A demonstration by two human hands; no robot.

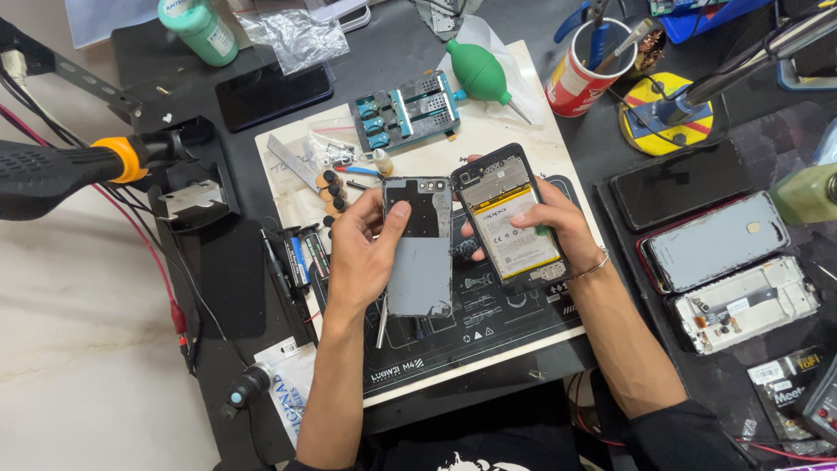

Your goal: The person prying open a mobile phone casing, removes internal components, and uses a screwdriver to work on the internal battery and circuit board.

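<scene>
1. Head view, what is held: the left hand [362, 253] grips a detached grey back cover [419, 249], thumb across its inner face and the other fingers curled behind its left edge. The right hand [554, 225] cradles the opened phone body [511, 218] from below, with its fingers [532, 218] pressed lightly on the battery [514, 228]. Both parts hover just above the printed work mat [488, 323] on the tabletop [174, 52].

2. Head view, handling: the cover looks thin, light and somewhat flexible, so it is best taken by its long edges rather than its middle. The phone body seems stiffer and heavier, and fragile where the boards lie bare. Holding it by the frame sides looks safest, keeping pressure off the battery.

3. Head view, orientation: both long axes run roughly away from the person. The cover stands nearly straight, camera cut-outs at the far end. The body tilts, with its far end leaning left toward the cover and its inner face up.

4. Head view, surroundings: a green air blower [481, 74] and a blue clamp fixture [407, 111] lie beyond, and other phones [715, 240] lie to the right.
</scene>
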